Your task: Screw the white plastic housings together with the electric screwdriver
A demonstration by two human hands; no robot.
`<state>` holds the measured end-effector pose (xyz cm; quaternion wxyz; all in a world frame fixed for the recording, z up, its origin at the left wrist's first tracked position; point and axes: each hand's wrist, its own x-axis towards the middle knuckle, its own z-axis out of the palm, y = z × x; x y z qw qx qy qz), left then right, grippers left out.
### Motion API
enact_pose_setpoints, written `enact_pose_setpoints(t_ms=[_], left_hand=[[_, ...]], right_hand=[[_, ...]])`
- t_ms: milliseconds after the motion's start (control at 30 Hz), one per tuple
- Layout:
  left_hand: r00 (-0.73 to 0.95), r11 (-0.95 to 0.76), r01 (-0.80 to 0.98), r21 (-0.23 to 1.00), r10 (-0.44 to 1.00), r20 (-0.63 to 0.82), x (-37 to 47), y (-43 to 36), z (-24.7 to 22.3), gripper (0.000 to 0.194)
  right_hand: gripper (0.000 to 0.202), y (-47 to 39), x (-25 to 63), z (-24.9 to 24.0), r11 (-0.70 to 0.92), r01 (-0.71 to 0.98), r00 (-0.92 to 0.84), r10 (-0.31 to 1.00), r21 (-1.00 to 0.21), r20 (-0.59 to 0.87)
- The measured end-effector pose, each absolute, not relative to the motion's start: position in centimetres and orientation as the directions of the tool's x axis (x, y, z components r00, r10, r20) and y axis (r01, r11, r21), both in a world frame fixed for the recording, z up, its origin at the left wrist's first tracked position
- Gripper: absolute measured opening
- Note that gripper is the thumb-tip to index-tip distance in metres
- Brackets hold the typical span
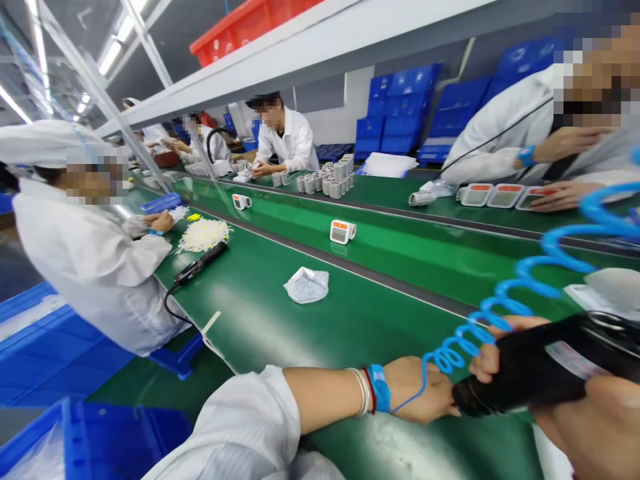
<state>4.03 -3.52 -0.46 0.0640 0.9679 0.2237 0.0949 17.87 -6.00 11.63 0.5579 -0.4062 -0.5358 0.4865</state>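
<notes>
A black electric screwdriver (pixel 540 367) lies across the lower right, its tip pointing left. My right hand (pixel 595 420) is wrapped round its body, with fingertips showing on the far side. Close to the tip is my left hand (pixel 417 390), its fingers curled and partly hidden by the tool; whatever they hold cannot be made out. A blue wrist strap (pixel 381 388) with a coiled blue cord (pixel 473 337) circles my left wrist, and the cord passes in front of the screwdriver towards the upper right.
A white pouch (pixel 307 285) rests on the green worktop (pixel 255 327). Small white-and-orange devices (pixel 342 231) sit on the green conveyor (pixel 400 257) behind. Another black screwdriver (pixel 200 263) lies beside a pile of small white parts (pixel 204 235). Co-workers sit left and opposite. A blue bin (pixel 115 433) stands lower left.
</notes>
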Motion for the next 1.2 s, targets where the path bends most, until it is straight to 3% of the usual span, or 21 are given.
enact_pose_setpoints(t_ms=[133, 233, 333, 400, 467, 533, 600, 767, 1033, 1200], left_hand=[[0.839, -0.861, 0.464, 0.209, 0.503, 0.209, 3.9, -3.6, -0.8, 0.038], [0.772, -0.8, 0.475, 0.367, 0.579, 0.264, 3.4, -3.6, -0.2, 0.04], [0.675, -0.766, 0.399, 0.505, 0.618, 0.403, 2.4, -2.7, 0.7, 0.073], [0.57, -0.742, 0.412, 0.528, 0.662, 0.486, 1.6, -0.9, 1.0, 0.087], [0.433, -0.669, 0.518, 0.533, 0.743, 0.511, 0.7, 1.9, 1.1, 0.077], [0.26, -0.527, 0.665, 0.53, 0.828, 0.497, -0.3, 5.4, 1.3, 0.07], [0.097, -0.341, 0.776, 0.53, 0.896, 0.434, -1.2, 9.1, 2.0, 0.076], [-0.201, 0.026, 0.837, 0.547, 0.944, 0.262, -3.1, 16.8, 4.8, 0.081], [-0.141, -0.033, 0.71, 0.704, 0.972, 0.188, -2.8, 20.4, 5.1, 0.074], [-0.18, -0.027, 0.57, 0.821, 0.971, 0.157, -1.9, 19.5, 4.6, 0.064]], right_hand=[[0.052, -6.4, 17.3, 12.5, 0.232, -0.263, -0.062, 0.965, -0.936, 0.256], [0.052, -6.6, 17.4, 13.1, 0.312, -0.292, -0.036, 0.941, -0.904, 0.336], [0.053, -6.9, 18.2, 13.7, 0.382, -0.297, 0.024, 0.919, -0.875, 0.393], [0.056, -7.2, 19.0, 14.3, 0.441, -0.287, 0.114, 0.897, -0.851, 0.427], [0.058, -7.8, 19.9, 15.1, 0.5, -0.275, 0.21, 0.865, -0.821, 0.456], [0.059, -8.4, 20.7, 15.9, 0.553, -0.256, 0.295, 0.826, -0.793, 0.481], [0.059, -9.1, 21.2, 16.7, 0.6, -0.219, 0.375, 0.78, -0.769, 0.501], [0.06, -10.0, 21.7, 17.8, 0.66, -0.164, 0.469, 0.706, -0.733, 0.531], [0.055, -9.9, 22.2, 17.3, 0.678, -0.207, 0.438, 0.709, -0.705, 0.552], [0.059, -9.1, 22.6, 16.8, 0.744, -0.154, 0.435, 0.642, -0.65, 0.632]])
